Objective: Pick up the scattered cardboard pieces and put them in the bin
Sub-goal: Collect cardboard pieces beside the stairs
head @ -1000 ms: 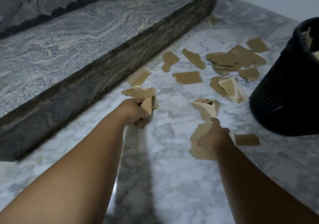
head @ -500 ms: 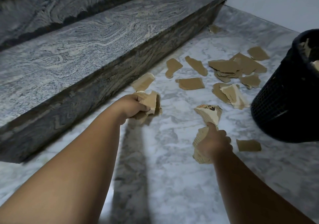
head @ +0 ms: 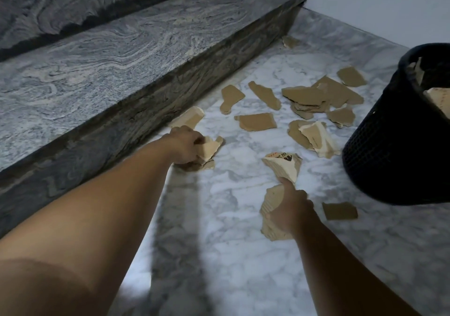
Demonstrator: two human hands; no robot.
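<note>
We look down at a grey-veined marble floor (head: 219, 254). At far left a dark stone step (head: 121, 76) runs diagonally away toward the upper right. Our left hand (head: 185, 145) reaches to the foot of that step, its fingers clenched round a small bundle of cardboard scraps (head: 208, 148) whose torn ends point right. Just beyond the hand a pale scrap (head: 188, 118) lies against the step, its long axis following the step's edge.

Farther out, a narrow strip (head: 264, 95) lies flat, running from upper left to lower right. An oblong piece (head: 257, 122) lies crosswise, left to right.

In the middle, a fan-shaped printed piece (head: 283, 165) has its wide printed edge away from us. Its narrow tip points back at our right hand (head: 291, 208), whose thumb touches that tip. The other fingers of this hand grasp a stack of cardboard (head: 269, 208), its long axis running away from us.

Just right of the hand a single flat piece (head: 339, 211) lies on the floor. Beyond it a loose heap (head: 304, 95) of overlapping brown pieces lies between the step and the bin.

At far right stands the black mesh bin (head: 389, 157), with pale cardboard (head: 438, 101) showing inside its rim.
</note>
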